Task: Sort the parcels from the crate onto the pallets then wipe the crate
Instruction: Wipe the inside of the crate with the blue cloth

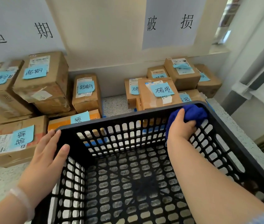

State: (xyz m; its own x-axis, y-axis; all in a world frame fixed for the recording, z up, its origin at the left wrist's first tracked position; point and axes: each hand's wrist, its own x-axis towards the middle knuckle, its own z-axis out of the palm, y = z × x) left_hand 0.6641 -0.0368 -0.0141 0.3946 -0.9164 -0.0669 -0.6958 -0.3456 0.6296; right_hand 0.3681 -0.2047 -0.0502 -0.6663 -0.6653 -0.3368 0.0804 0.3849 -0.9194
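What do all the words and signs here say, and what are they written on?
"超期": big paper sign on the left wall.
"破损": big paper sign on the right wall.
"超期": blue notes on the left parcels.
"破损": blue notes on the right parcels.
Printed shipping labels: too small to read.

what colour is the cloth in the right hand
Dark blue; the cloth, gripped by the right hand, shows in the head view.

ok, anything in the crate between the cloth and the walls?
Nothing visible. The crate is empty; the right hand presses the blue cloth into its far right corner, and the left hand rests on the left rim.
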